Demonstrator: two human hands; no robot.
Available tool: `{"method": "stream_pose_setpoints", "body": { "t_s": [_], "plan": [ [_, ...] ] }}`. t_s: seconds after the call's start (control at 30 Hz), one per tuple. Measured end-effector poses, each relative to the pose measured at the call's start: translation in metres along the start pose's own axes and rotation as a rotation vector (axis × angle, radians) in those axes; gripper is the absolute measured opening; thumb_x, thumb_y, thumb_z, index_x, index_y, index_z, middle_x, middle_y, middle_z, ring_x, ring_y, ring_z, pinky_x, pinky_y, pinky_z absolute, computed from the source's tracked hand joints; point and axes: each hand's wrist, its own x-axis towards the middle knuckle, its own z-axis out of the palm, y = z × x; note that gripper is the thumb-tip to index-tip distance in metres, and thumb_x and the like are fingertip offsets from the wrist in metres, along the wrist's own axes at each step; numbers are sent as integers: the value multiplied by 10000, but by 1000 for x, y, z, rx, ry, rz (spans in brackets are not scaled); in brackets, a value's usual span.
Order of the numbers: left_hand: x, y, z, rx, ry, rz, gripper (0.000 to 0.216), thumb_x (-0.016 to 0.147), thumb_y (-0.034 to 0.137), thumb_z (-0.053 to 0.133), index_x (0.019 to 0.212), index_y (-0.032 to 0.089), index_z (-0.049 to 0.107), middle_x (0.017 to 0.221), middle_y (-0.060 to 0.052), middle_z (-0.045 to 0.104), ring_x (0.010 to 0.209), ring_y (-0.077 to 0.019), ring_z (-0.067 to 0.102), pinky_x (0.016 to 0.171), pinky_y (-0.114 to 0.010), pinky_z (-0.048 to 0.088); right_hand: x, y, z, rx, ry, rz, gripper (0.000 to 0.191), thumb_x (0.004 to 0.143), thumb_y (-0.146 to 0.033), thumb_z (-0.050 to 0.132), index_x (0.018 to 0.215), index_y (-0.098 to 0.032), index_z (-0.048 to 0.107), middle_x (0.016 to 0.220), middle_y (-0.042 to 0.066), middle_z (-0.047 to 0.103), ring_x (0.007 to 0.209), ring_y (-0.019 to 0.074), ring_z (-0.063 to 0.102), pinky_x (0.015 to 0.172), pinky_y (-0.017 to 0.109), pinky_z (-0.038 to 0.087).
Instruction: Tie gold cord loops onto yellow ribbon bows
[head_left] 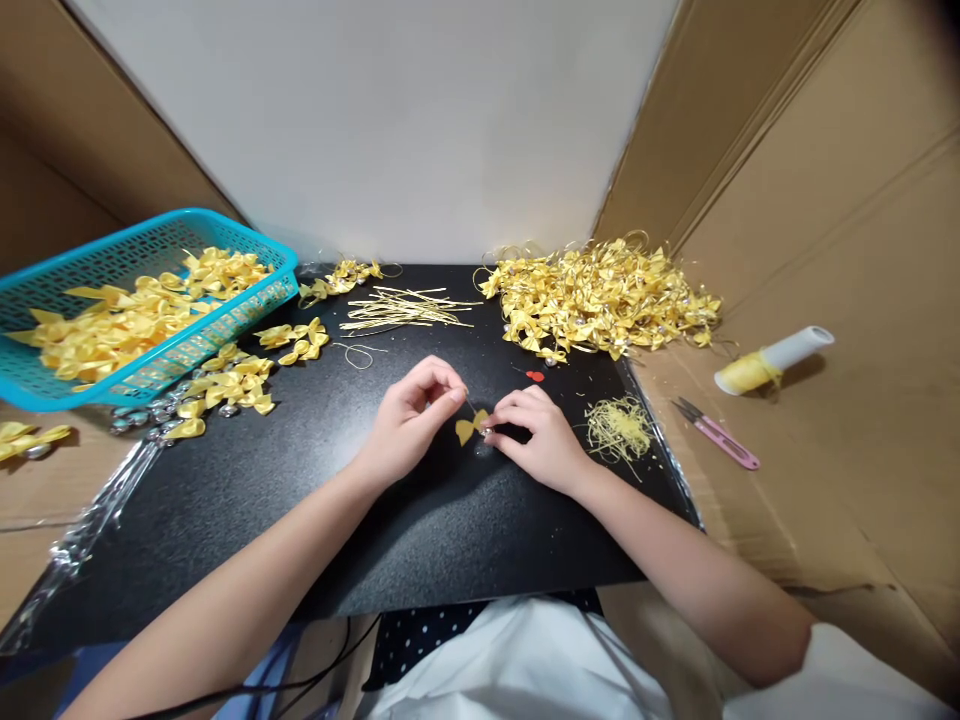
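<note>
Over the middle of the black board, a yellow ribbon bow (466, 431) with a small silver bell (487, 431) is between my two hands. My right hand (541, 436) pinches the bow and bell from the right with thumb and fingers. On the other side my left hand (417, 410) is closed in a pinch on a thin strand running to the bow; most of the strand is hidden by the fingers. Just beyond my right hand lies a small red piece (535, 376), and cut cord scraps (619, 430) lie to its right.
A turquoise basket (187, 355) of yellow bows stands at the left, with loose bows (240, 380) beside it. Cut gold cords (409, 308) lie at the back, left of a heap of corded bows (600, 295). Pink thread snips (726, 440) and a white tube (795, 347) are at the right.
</note>
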Motion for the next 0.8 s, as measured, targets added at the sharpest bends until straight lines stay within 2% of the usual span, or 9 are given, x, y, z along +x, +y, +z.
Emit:
{"method": "stream_pose_setpoints", "body": {
  "t_s": [0.13, 0.27, 0.4, 0.47, 0.53, 0.67, 0.8],
  "plan": [
    [2, 3, -5, 35, 125, 100, 160, 861, 308, 619, 762, 184, 597, 788, -12, 528, 700, -123, 465, 625, -257, 388, 0, 4, 2, -147, -38, 32, 132, 748, -176, 758, 860, -245, 743, 927, 34, 688, 904, 211, 546, 885, 428, 448],
    [0, 8, -3, 109, 127, 176, 154, 868, 315, 624, 780, 189, 618, 779, -17, 543, 717, -134, 477, 650, -273, 403, 1, 0, -4, -126, 33, -36, 226, 738, -231, 771, 958, -241, 719, 1007, 47, 674, 978, 228, 564, 955, 469, 413],
    [-5, 14, 2, 175, 5, 211, 152, 879, 315, 617, 798, 188, 640, 793, -25, 562, 756, -145, 513, 704, -292, 431, 3, -11, -9, 36, 90, -154, 198, 823, -281, 697, 1018, -247, 692, 1023, 46, 683, 990, 210, 597, 963, 449, 417],
    [-7, 15, 5, 192, -59, 217, 159, 886, 319, 608, 802, 189, 646, 797, -28, 570, 779, -152, 528, 742, -303, 445, 3, -14, -9, 115, 87, -185, 100, 860, -277, 655, 940, -238, 700, 965, 41, 697, 940, 195, 608, 899, 410, 454],
    [-8, 14, 6, 198, -108, 214, 148, 891, 323, 598, 847, 193, 652, 832, -35, 584, 820, -161, 538, 777, -312, 453, 2, -16, -9, 167, 99, -198, 86, 878, -264, 631, 848, -231, 704, 889, 35, 707, 870, 180, 612, 829, 375, 476],
    [-8, 1, 1, 306, -174, 102, 256, 882, 322, 570, 1101, 195, 609, 1007, -65, 609, 921, -194, 547, 832, -349, 454, 2, -17, -12, 241, 137, -157, 115, 884, -269, 627, 826, -252, 726, 846, 22, 731, 849, 178, 647, 879, 394, 467],
    [-9, -14, -5, 552, -332, -40, 272, 790, 307, 654, 1031, 185, 617, 1031, -74, 623, 961, -235, 548, 860, -396, 435, 2, -17, -16, 340, 120, -50, 120, 859, -345, 656, 835, -275, 750, 864, 32, 745, 860, 193, 666, 865, 402, 497]
  ]
}}
